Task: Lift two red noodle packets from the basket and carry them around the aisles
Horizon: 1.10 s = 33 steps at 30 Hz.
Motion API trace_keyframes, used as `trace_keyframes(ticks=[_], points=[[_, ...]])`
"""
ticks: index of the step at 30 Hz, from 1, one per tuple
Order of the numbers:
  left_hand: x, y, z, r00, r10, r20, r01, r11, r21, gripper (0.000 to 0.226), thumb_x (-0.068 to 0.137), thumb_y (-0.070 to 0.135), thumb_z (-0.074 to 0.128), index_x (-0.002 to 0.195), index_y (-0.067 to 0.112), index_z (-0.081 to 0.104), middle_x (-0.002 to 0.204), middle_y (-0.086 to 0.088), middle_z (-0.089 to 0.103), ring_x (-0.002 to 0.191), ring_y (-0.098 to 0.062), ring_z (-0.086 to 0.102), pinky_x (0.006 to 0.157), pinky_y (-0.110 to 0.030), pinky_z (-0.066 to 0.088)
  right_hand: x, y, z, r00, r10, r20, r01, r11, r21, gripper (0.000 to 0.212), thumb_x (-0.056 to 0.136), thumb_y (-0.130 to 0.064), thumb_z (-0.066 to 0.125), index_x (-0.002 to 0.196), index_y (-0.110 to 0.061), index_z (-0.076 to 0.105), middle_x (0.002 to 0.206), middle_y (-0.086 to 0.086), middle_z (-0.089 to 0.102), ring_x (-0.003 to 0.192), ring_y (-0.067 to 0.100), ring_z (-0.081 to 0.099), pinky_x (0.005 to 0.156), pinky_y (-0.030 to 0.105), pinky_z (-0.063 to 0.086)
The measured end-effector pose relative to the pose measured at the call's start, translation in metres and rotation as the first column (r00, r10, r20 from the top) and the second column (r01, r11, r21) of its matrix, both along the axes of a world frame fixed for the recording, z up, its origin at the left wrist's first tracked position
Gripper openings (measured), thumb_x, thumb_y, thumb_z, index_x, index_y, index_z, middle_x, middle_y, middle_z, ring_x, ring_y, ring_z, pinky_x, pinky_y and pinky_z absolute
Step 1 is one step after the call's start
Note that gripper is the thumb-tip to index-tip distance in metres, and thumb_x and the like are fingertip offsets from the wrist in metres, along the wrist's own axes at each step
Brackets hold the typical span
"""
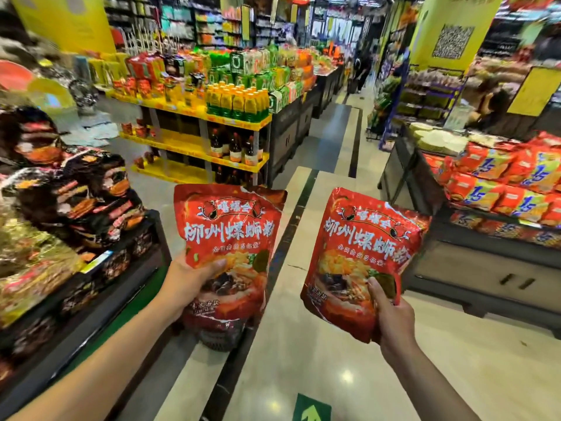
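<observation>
Now I stand in a shop aisle with a red pouch in each hand, both held up face-on in front of me and well apart. My left hand (188, 279) grips the left pouch (229, 238) at its lower left edge, thumb curled across the printed bowl and fingers hidden behind. My right hand (393, 314) pinches the right pouch (361, 253) at its lower right corner, thumb on the front, the pack tilted a little away from the other. I judge this the comparing step, both packs lifted and neither set down; any next move would call for a firm hold, since the film looks slick. Both are flat, glossy plastic bags, crinkled along the top seal, bulging softly in the middle, printed with white characters over a noodle picture. Beyond my left hand stands a yellow rack (194, 138) of bottles, hard and shiny; to that hand's outer side a dark bin (100, 287) holds crumpled black-and-orange packets. Past my right hand a low counter (485, 268) carries stacked orange packs. Below both hands runs the polished floor (318, 344), pale tile with a dark stripe.
</observation>
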State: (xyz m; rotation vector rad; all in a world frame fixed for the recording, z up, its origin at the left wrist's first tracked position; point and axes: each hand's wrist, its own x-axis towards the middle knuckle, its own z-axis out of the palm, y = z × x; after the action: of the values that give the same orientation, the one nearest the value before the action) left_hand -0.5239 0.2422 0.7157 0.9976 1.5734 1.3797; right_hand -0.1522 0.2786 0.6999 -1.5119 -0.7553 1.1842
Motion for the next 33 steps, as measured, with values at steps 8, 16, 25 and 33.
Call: trace_keyframes(ticks=[8,16,25,33], points=[[-0.024,0.121,-0.006,0.997,0.079,-0.021,-0.080,0.994,-0.068,0.072,0.058,0.059,0.094,0.119,0.035,0.065,0.108,0.008,0.078,0.102,-0.018,0.075,0.094,-0.056,0.057,-0.030,0.156,-0.014,0.992,0.124,0.017,-0.123,0.992,-0.040,0.039,0.082,-0.050,0.080,0.108,-0.023,0.068,0.104,0.007,0.077,0.088,0.033,0.076,0.080,0.059,0.062],[-0.040,0.198,-0.033,0.929,0.367,-0.051,-0.370,0.924,-0.092,0.045,0.080,0.026,0.087,0.119,0.028,0.066,0.109,0.012,0.074,0.100,-0.008,0.069,0.094,-0.037,0.053,-0.070,0.329,-0.036,0.922,0.381,0.066,-0.374,0.922,-0.103,0.043,0.084,-0.049,0.079,0.113,-0.019,0.069,0.103,0.007,0.077,0.088,0.033,0.075,0.079,0.058,0.062],[-0.089,0.205,-0.084,0.780,0.625,-0.033,-0.616,0.756,-0.222,0.047,0.078,0.031,0.090,0.118,0.031,0.066,0.112,0.007,0.076,0.101,-0.017,0.073,0.096,-0.043,0.055,-0.186,0.445,-0.073,0.715,0.682,0.154,-0.654,0.730,-0.197,0.057,0.082,-0.053,0.079,0.123,-0.015,0.067,0.104,0.006,0.076,0.089,0.030,0.075,0.089,0.056,0.061],[-0.147,0.217,-0.137,0.694,0.720,-0.014,-0.686,0.655,-0.318,0.048,0.075,0.031,0.090,0.116,0.031,0.066,0.106,0.010,0.078,0.099,-0.014,0.074,0.097,-0.044,0.056,-0.292,0.511,-0.138,0.492,0.850,0.186,-0.785,0.526,-0.327,0.051,0.083,-0.052,0.079,0.118,-0.018,0.063,0.097,0.002,0.073,0.086,0.028,0.073,0.084,0.046,0.061]])
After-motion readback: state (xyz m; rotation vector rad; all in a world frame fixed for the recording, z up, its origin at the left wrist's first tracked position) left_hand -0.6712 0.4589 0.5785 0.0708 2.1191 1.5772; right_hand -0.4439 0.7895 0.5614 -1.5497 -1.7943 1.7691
